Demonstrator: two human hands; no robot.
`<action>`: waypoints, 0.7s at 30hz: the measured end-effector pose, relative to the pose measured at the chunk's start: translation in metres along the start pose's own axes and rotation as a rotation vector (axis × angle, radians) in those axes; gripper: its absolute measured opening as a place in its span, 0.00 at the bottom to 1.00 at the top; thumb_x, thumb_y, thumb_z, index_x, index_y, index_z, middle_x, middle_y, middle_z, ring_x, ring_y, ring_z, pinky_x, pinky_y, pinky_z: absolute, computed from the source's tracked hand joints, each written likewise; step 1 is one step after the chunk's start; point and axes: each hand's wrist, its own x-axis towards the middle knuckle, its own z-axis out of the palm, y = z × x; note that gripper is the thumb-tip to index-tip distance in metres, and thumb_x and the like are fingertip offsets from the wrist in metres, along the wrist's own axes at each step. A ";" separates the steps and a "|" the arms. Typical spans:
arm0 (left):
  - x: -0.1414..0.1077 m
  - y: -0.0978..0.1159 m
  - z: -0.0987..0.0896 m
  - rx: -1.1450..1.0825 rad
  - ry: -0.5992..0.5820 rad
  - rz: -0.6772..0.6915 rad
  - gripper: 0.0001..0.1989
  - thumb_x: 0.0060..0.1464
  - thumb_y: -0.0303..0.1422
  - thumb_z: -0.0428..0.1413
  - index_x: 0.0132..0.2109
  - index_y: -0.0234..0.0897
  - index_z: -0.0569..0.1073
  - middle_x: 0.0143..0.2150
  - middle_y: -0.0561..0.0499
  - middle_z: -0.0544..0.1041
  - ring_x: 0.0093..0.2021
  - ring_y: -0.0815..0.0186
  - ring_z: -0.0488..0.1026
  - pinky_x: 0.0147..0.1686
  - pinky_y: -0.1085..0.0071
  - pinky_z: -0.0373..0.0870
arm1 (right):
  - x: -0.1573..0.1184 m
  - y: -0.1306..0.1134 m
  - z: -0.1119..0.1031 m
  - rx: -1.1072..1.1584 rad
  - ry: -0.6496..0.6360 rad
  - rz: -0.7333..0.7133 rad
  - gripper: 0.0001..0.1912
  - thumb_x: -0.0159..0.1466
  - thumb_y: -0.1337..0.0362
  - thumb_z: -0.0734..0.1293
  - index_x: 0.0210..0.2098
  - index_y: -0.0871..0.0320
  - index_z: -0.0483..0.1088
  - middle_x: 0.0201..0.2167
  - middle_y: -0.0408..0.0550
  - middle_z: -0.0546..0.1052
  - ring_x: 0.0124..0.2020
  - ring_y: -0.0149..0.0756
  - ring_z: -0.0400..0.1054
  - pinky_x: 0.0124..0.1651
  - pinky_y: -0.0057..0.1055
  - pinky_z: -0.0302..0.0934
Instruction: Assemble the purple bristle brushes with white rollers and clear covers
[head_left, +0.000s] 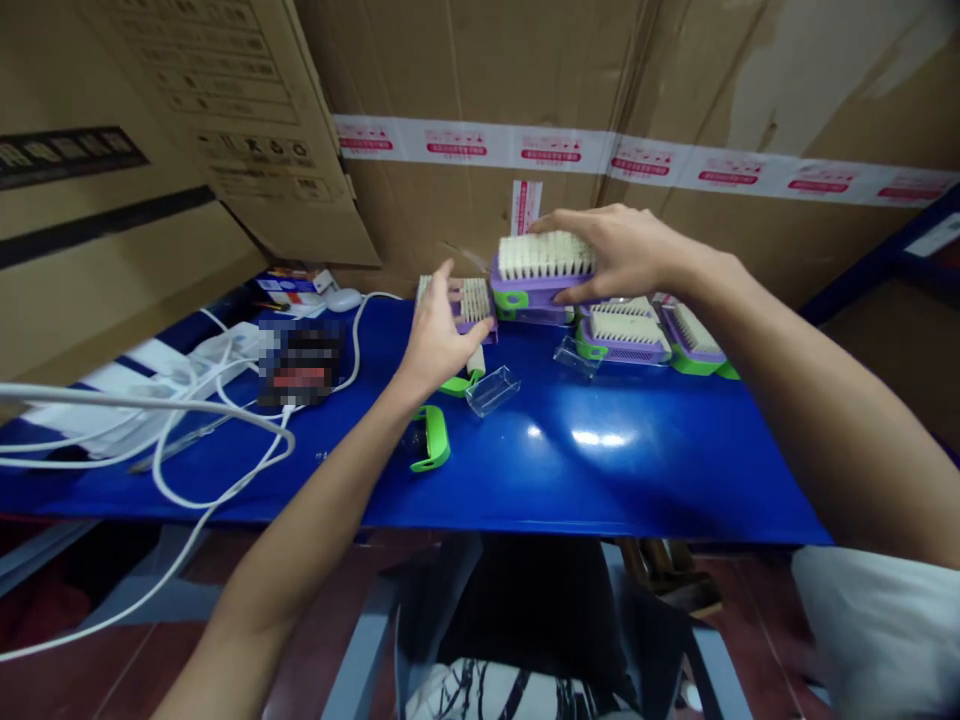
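Note:
My right hand grips a purple brush with dense cream bristles facing up and a green end. It is held above the back of the blue table, over another purple piece. My left hand has its fingers apart, in front of a second bristled brush; whether it touches that brush I cannot tell. Below the left hand lie a green part with a pale piece and a clear plastic cover. Nearer me is a green frame with a dark part.
More purple and green brushes stand along the back right, with another clear cover before them. White cables loop over the table's left side, near a blurred dark device. A cardboard wall closes off the back.

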 end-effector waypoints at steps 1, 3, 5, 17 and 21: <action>-0.003 0.011 0.005 0.146 -0.029 0.055 0.40 0.63 0.36 0.70 0.78 0.39 0.68 0.72 0.34 0.78 0.72 0.42 0.77 0.71 0.42 0.80 | 0.000 0.011 0.003 -0.026 -0.009 0.046 0.55 0.61 0.45 0.83 0.82 0.48 0.65 0.68 0.59 0.82 0.63 0.69 0.77 0.61 0.58 0.71; -0.007 0.040 0.023 0.345 -0.248 0.248 0.25 0.69 0.30 0.64 0.70 0.37 0.77 0.68 0.37 0.82 0.72 0.43 0.76 0.77 0.42 0.74 | -0.002 0.028 0.011 -0.083 -0.049 0.114 0.55 0.60 0.46 0.83 0.82 0.48 0.66 0.68 0.61 0.82 0.62 0.71 0.78 0.60 0.59 0.72; -0.006 0.068 0.048 0.462 -0.539 0.405 0.27 0.71 0.33 0.65 0.72 0.35 0.76 0.73 0.34 0.79 0.79 0.41 0.71 0.77 0.45 0.73 | -0.002 0.035 0.018 -0.141 -0.091 0.140 0.54 0.61 0.46 0.83 0.82 0.49 0.66 0.68 0.62 0.83 0.61 0.70 0.79 0.60 0.59 0.73; -0.018 0.114 0.056 0.646 -0.775 0.442 0.18 0.78 0.41 0.60 0.57 0.30 0.87 0.54 0.34 0.89 0.64 0.40 0.81 0.63 0.49 0.79 | 0.014 -0.007 0.068 -0.122 -0.296 0.115 0.52 0.67 0.50 0.80 0.84 0.53 0.62 0.72 0.69 0.80 0.70 0.75 0.75 0.68 0.64 0.69; 0.020 0.072 0.004 0.541 -0.437 0.216 0.16 0.76 0.42 0.58 0.56 0.41 0.88 0.56 0.43 0.89 0.62 0.46 0.83 0.65 0.50 0.79 | 0.018 -0.016 0.086 -0.039 -0.306 0.147 0.53 0.66 0.51 0.82 0.84 0.51 0.61 0.72 0.68 0.80 0.69 0.75 0.77 0.67 0.62 0.71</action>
